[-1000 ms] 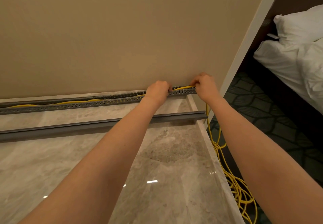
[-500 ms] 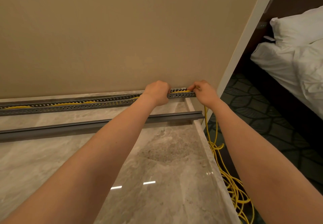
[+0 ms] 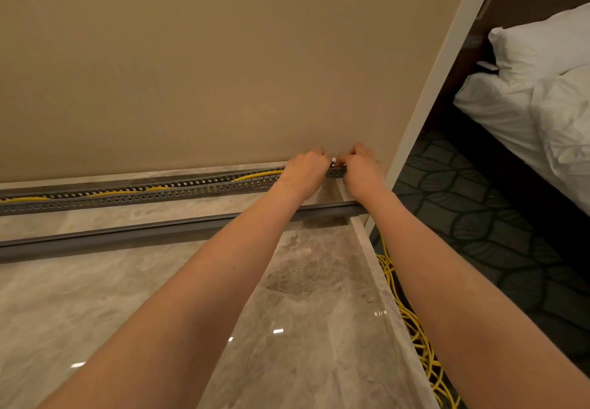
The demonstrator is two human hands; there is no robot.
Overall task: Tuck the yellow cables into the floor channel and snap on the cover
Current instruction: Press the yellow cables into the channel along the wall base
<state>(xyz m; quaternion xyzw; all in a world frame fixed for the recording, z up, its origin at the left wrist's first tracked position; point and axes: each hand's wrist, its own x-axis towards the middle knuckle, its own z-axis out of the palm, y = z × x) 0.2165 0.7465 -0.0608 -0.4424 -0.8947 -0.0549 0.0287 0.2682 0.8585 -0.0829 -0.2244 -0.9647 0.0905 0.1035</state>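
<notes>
**Yellow Slack Over Grey Teeth: Where the Tuck Could Fail**

Left of the fingers, note the yellow cables [image 3: 255, 175] arching up out of the grey slotted floor channel [image 3: 143, 197] in shallow humps, not seated low. Expect a pinched strand, or a refusal to latch, on pressing anything down over those humps. Nearer the body than the fingers, find the cover [image 3: 127, 238] lying loose on the marble floor [image 3: 95, 297], parallel to the channel, apart from it and not yet fitted. Risk of kneeling on it or knocking it askew.

At the channel's right end, find the left hand [image 3: 305, 174] and the right hand [image 3: 360, 172] just beside each other, fingers of both curled down over the channel's top edge, tips hidden behind the knuckles. Cannot tell whether clamped on cable beneath or on the plastic rim alone. Beware of bending or snapping the thin teeth through hard squeezing, and of scraping the cable jacket on a slot edge.

Right of the fingers and nearer the body, see a loose tangle [image 3: 415, 329] of the same yellow cable heaped along the floor's edge, beside the patterned carpet [image 3: 479, 217]. Expect its weight, or a snagged loop, to drag seated cable back out at the very end under the fingers. Further right, a white bed [image 3: 542, 115], of no concern.
</notes>
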